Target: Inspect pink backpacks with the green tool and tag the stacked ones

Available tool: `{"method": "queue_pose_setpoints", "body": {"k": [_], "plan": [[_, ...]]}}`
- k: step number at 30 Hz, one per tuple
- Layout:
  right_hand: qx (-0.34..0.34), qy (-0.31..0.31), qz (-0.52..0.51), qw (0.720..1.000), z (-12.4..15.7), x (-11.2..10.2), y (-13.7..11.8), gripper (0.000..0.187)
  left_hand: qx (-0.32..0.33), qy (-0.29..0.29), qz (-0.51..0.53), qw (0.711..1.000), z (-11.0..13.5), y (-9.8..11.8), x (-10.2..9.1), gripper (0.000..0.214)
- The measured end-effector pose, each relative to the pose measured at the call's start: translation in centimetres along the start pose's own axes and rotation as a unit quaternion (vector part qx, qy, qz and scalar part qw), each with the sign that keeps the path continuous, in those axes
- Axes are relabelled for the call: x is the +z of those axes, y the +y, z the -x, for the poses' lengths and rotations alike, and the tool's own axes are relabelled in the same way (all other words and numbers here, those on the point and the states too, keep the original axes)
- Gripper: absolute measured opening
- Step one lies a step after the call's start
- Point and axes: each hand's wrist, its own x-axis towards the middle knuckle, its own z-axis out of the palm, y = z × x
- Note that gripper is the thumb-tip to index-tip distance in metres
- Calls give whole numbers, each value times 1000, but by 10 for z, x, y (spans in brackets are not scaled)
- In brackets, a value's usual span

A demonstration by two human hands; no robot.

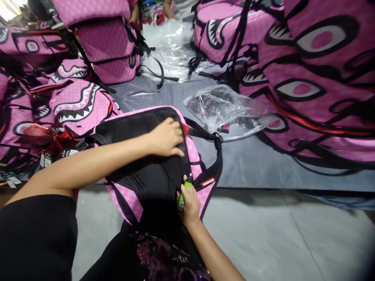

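Note:
A pink backpack with a black padded back panel (125, 128) leans at the table's front edge, its back facing up toward me. My left hand (167, 137) rests on the upper part of that panel, thumb apart from the fingers. Lower on the right, my right hand (191, 205) is closed around a green pen-shaped tool (185, 195) with a light tip pointing up. The tip is close to the backpack's right edge, beside a black shoulder strap (216, 160) with a red label (207, 182). Whether the tip touches the fabric I cannot tell.
Stacked pink backpacks with shark-mouth and eye prints stand at the right (301, 89) and left (79, 101). A clear plastic bag (222, 111) lies on the grey table (246, 168), with more plastic (170, 47) behind. Red tags (43, 134) lie at left. Other people's arms show at the back.

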Motion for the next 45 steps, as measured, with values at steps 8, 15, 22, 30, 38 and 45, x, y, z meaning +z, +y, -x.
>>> {"method": "queue_pose_setpoints", "body": {"k": [8,15,22,30,38,45], "plan": [[216,16,-186,958,-46,-24,-9,45,37,36,7,999,12,-4,4,55],[384,116,-202,894,-137,-17,7,27,-67,87,27,994,25,41,23,42],[351,58,-88,930,-140,-13,11,31,0,230,35,973,43,41,43,25],[266,21,1,964,-141,-11,12,25,-5,249,39,968,42,42,48,23],[260,11,15,965,-145,-10,9,26,-9,244,41,969,42,42,50,23],[286,14,-20,958,-145,-10,12,26,-11,241,44,969,41,42,46,23]]}}
